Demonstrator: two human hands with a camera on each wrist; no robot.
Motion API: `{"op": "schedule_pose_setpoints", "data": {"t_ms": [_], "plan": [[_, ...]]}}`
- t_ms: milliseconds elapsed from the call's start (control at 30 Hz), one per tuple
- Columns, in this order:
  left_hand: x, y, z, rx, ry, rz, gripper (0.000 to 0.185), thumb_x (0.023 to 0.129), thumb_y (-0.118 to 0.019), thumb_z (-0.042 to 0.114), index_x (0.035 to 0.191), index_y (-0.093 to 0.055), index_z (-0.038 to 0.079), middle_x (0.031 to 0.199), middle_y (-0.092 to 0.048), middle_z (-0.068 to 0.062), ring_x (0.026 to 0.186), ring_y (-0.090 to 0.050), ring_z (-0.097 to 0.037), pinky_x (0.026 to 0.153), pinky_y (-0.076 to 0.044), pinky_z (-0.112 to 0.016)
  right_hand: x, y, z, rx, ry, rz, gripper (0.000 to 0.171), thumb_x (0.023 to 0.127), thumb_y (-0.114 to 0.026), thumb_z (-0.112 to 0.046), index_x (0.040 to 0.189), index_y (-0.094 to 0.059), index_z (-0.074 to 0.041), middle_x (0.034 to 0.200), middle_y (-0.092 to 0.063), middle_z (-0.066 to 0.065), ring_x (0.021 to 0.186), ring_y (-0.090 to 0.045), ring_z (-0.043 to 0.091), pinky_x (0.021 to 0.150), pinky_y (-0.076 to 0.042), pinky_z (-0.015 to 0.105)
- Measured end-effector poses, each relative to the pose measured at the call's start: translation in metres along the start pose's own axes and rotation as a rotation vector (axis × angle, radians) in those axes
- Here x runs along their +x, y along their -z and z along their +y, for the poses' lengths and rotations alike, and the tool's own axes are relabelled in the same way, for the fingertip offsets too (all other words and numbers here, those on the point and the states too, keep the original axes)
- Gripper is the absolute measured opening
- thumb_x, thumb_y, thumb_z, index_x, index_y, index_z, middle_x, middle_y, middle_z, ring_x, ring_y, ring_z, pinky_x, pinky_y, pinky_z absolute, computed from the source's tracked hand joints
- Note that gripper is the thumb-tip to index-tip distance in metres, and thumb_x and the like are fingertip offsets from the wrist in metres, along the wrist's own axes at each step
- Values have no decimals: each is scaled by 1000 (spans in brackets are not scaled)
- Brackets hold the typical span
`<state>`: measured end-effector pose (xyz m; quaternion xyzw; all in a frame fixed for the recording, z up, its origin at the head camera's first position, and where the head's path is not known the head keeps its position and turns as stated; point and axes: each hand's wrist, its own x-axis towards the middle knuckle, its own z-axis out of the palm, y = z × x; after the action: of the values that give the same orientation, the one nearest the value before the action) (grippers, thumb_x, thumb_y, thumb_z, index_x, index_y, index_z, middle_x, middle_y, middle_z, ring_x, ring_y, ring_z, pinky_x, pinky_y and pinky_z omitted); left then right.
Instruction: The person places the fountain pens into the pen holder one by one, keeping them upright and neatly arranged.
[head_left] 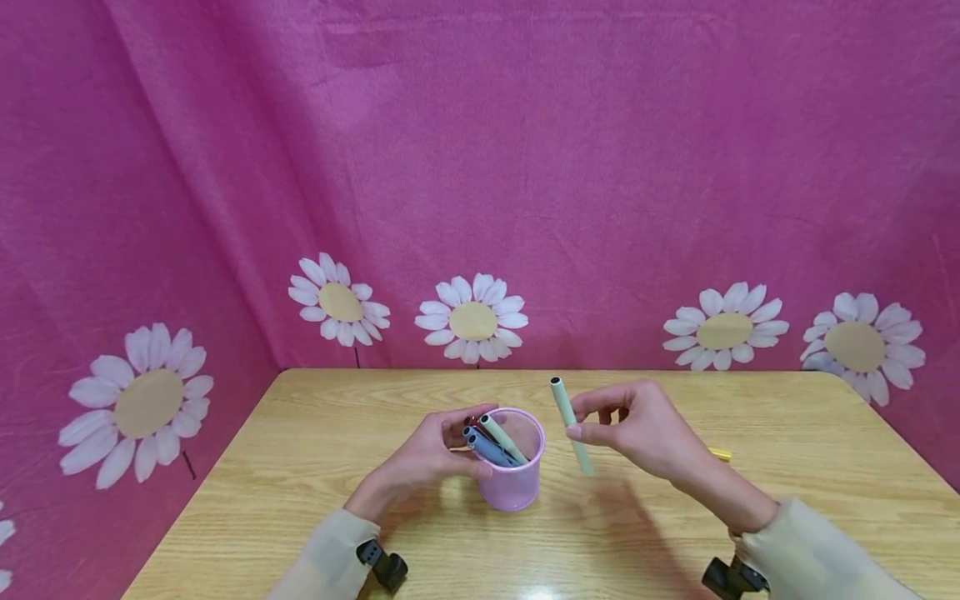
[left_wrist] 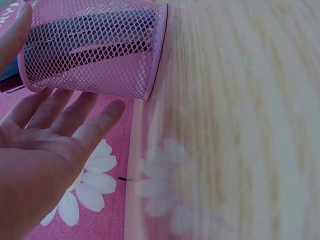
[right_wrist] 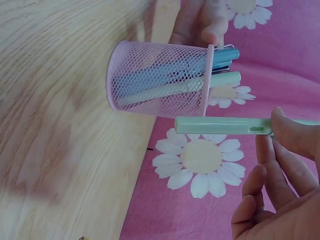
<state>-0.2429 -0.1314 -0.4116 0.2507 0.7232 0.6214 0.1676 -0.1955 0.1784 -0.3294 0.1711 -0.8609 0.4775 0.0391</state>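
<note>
I have the right hand (head_left: 637, 425) pinching a pale green pen (head_left: 572, 425) between thumb and fingertips, held in the air just right of the pink mesh cup (head_left: 513, 467), which stands near the middle of the bench (head_left: 300, 500), a little toward the front edge. The pen is tilted, its upper end leaning away from me, its lower end hanging below the cup's rim level but outside the wall. The left hand (head_left: 431, 454) rests against the cup's left side, fingers loosely spread along the mesh rather than clamped; the left wrist view shows the open palm (left_wrist: 45, 145) just beside the cup (left_wrist: 95, 47). Inside the cup I see two blue pens (head_left: 487, 448) and a pale one (head_left: 504, 440) leaning toward the left of the rim. To do this well, I judge the pen's lower tip should rise clear of the rim first, then come over the free right half of the opening, away from the leaning pens, while the left hand steadies the light cup so it does not tip. A yellow thing (head_left: 720, 454) lies on the bench behind the right wrist, mostly hidden.
</note>
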Motion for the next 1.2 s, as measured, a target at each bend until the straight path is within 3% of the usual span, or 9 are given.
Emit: {"op": "schedule_pose_setpoints", "data": {"t_ms": [433, 633, 733, 867, 1067, 1200], "plan": [[0, 0, 0, -2, -2, -14, 80, 88, -87, 6, 158, -48, 5, 147, -62, -12, 117, -67, -28, 102, -56, -39, 12, -9, -18, 49, 41, 24, 21, 82, -91, -15, 101, -85, -9, 80, -72, 2, 64, -50, 17, 49, -38, 26], [0, 0, 0, 4, 1, -8, 78, 88, -86, 8, 157, -50, 7, 142, -64, -12, 117, -66, -29, 101, -56, -39, 16, -13, -26, 79, 26, 41, 24, 82, -91, -14, 104, -85, -9, 65, -52, 1, 62, -39, 14, 52, -30, 25], [0, 1, 0, 7, 3, -6, 77, 89, -86, 8, 157, -50, 8, 141, -64, -12, 117, -66, -29, 101, -57, -40, 19, -15, -29, 90, 34, 53, 22, 83, -91, -13, 103, -85, -9, 70, -62, 1, 63, -35, 13, 54, -29, 25], [1, 1, 1, 4, 2, -14, 79, 88, -86, 7, 158, -48, 7, 144, -62, -13, 118, -66, -29, 103, -55, -40, 23, -20, -32, 118, 52, 59, 19, 84, -90, -12, 102, -85, -8, 93, -78, 3, 70, -45, 14, 59, -37, 24], [1, 1, 1, 2, 4, -17, 80, 89, -86, 7, 158, -47, 6, 146, -61, -14, 118, -66, -29, 103, -55, -40, 27, -30, -31, 155, 63, 59, 20, 84, -90, -11, 102, -85, -7, 97, -80, 3, 81, -57, 20, 67, -47, 24], [0, 1, 1, 10, 4, -23, 80, 90, -85, 9, 159, -46, 6, 147, -60, -13, 121, -65, -30, 104, -54, -42, 27, -37, -28, 166, 69, 50, 21, 83, -90, -11, 104, -85, -7, 99, -80, 3, 77, -54, 16, 66, -45, 23]]}}
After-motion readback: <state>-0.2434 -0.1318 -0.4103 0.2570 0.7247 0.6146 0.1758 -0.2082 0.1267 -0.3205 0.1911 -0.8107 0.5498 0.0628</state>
